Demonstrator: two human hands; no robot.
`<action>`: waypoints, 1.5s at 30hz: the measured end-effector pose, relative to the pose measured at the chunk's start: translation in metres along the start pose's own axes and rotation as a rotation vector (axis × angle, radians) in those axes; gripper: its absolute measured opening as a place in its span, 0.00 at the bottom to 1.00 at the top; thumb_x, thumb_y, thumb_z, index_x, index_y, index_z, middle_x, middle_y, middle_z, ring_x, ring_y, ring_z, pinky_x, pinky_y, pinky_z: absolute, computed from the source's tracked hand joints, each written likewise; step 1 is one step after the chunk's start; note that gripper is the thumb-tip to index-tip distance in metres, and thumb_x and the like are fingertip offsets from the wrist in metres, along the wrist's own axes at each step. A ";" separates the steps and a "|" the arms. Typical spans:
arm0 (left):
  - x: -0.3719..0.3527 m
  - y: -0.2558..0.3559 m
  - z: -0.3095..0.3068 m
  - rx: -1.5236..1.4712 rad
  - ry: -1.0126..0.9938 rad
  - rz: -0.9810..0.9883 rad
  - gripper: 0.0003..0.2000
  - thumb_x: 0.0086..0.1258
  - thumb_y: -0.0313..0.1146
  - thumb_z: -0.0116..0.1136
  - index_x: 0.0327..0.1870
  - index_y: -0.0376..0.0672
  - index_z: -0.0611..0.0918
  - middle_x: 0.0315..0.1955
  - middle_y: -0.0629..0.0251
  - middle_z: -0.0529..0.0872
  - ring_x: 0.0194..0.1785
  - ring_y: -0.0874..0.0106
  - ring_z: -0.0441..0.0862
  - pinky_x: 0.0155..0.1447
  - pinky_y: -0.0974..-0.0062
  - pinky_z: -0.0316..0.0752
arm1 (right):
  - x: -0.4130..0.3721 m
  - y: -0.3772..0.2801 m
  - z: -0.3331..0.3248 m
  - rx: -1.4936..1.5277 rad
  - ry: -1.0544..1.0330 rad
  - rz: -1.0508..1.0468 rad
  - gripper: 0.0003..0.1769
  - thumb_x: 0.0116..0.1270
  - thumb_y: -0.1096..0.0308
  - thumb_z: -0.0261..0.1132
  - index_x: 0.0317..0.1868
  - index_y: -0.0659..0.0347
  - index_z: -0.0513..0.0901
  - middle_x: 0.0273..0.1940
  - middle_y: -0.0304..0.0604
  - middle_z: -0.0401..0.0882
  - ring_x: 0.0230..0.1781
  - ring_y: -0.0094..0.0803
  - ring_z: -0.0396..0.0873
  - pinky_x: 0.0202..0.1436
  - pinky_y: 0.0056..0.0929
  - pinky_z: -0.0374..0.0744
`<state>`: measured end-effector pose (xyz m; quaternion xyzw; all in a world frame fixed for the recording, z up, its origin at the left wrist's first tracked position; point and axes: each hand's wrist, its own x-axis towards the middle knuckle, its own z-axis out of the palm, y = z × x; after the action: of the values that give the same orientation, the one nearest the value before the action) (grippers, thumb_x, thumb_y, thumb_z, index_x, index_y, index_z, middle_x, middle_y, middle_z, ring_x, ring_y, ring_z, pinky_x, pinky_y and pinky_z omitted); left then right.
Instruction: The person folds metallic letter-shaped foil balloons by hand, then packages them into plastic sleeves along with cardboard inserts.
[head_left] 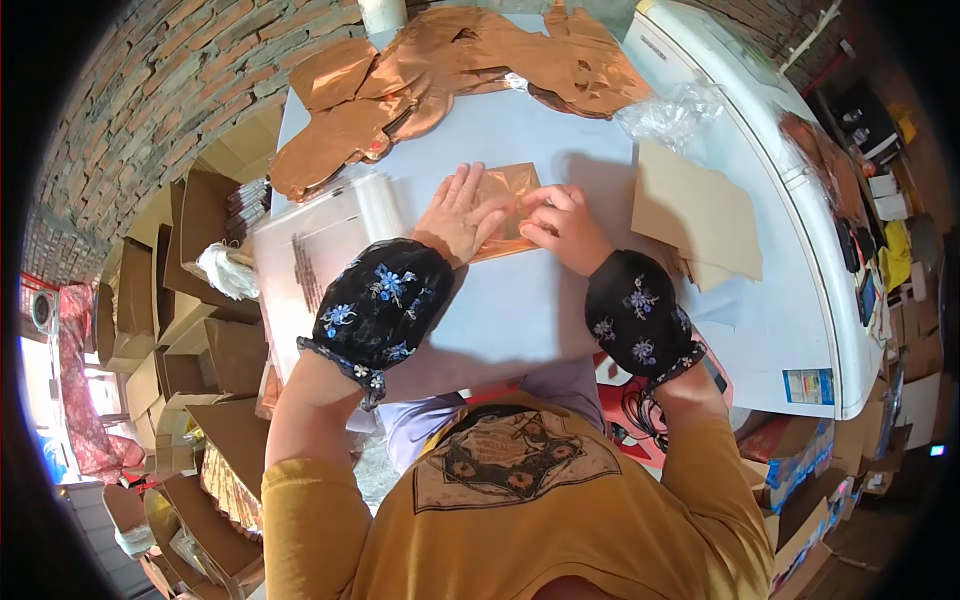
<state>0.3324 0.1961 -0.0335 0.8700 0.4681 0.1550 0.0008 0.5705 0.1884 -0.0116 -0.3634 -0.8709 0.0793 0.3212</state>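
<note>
A folded, shiny copper-coloured foil piece [513, 180] lies on the white table [480, 330] in front of me. My left hand [458, 215] rests flat on its left side, fingers stretched out and thumb pointing right. At the right side of the foil, my right hand [567, 228] has its fingers curled in and pinched together on it. Exactly what the fingertips grip is partly hidden. Black sleeve covers with blue flowers span both forearms.
Copper-coloured foil pieces [430, 75] pile along the far edge. Clear plastic bags [335, 235] lie left; beige cardboard sheets [690, 210] and crumpled clear plastic [680, 115] lie right. A white fridge-like cabinet [780, 250] borders the right side. Open cardboard boxes [200, 350] stand left.
</note>
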 end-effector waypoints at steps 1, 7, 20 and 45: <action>0.000 0.001 -0.002 -0.032 0.000 -0.002 0.22 0.80 0.55 0.35 0.70 0.65 0.71 0.77 0.45 0.51 0.80 0.48 0.46 0.80 0.53 0.44 | 0.001 0.001 0.003 0.022 0.008 0.034 0.08 0.59 0.64 0.70 0.29 0.57 0.81 0.51 0.38 0.77 0.55 0.44 0.70 0.62 0.41 0.68; 0.001 0.004 -0.004 -0.026 0.004 -0.011 0.23 0.79 0.56 0.36 0.69 0.65 0.71 0.76 0.44 0.53 0.79 0.47 0.48 0.79 0.52 0.45 | 0.006 -0.002 0.015 0.016 0.106 0.039 0.10 0.56 0.65 0.71 0.27 0.57 0.78 0.42 0.39 0.75 0.50 0.45 0.69 0.58 0.43 0.68; 0.005 -0.008 0.004 -0.141 0.105 0.084 0.20 0.77 0.51 0.44 0.66 0.60 0.74 0.71 0.46 0.62 0.75 0.47 0.56 0.76 0.54 0.54 | -0.008 -0.048 0.010 -0.229 0.023 -0.091 0.07 0.60 0.67 0.70 0.37 0.57 0.81 0.36 0.39 0.77 0.39 0.36 0.78 0.39 0.33 0.80; 0.035 -0.026 -0.043 -1.539 -0.301 -1.111 0.08 0.68 0.27 0.61 0.46 0.39 0.82 0.34 0.60 0.88 0.31 0.71 0.86 0.37 0.74 0.87 | -0.007 -0.064 0.010 -0.280 0.186 -0.090 0.30 0.53 0.53 0.76 0.52 0.59 0.80 0.37 0.42 0.80 0.39 0.39 0.82 0.39 0.34 0.81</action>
<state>0.3177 0.2327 0.0125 0.2959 0.5783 0.2840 0.7052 0.5311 0.1383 0.0003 -0.3709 -0.8555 -0.0912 0.3498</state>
